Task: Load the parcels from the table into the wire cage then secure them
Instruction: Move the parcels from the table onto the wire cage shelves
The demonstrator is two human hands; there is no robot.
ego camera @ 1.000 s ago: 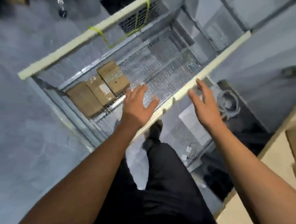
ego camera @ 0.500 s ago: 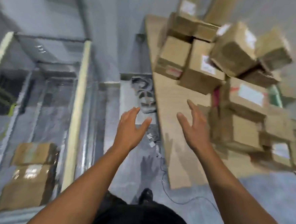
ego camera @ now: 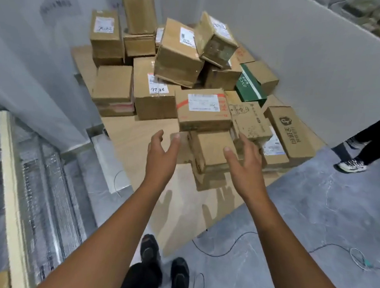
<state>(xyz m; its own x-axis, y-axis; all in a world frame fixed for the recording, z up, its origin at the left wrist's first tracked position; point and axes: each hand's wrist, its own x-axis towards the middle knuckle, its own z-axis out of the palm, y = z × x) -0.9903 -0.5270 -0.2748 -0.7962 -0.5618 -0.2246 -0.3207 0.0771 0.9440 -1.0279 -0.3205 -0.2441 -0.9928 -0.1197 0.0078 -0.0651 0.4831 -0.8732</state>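
A wooden table [ego camera: 137,138] carries a pile of several brown cardboard parcels. Nearest to me lies a plain brown parcel [ego camera: 211,149], and on top of it, further back, rests a parcel with a white label and red stripe [ego camera: 202,110]. My left hand [ego camera: 162,155] hovers open over the bare table just left of the plain parcel. My right hand [ego camera: 242,163] is open at that parcel's right side, with its fingers spread. Neither hand holds anything. The wire cage [ego camera: 35,189] with its pale frame stands at the left edge of the view.
A green-sided box [ego camera: 250,87] sits at the right of the pile. White partition walls [ego camera: 313,73] close in behind the table. Another person's leg and sneaker [ego camera: 351,165] stand at the right. Thin cables [ego camera: 233,251] trail on the grey floor by my feet.
The view has swung from the cage, with three parcels inside, round to the table. Both empty hands now reach over the table's near end towards the closest parcel.
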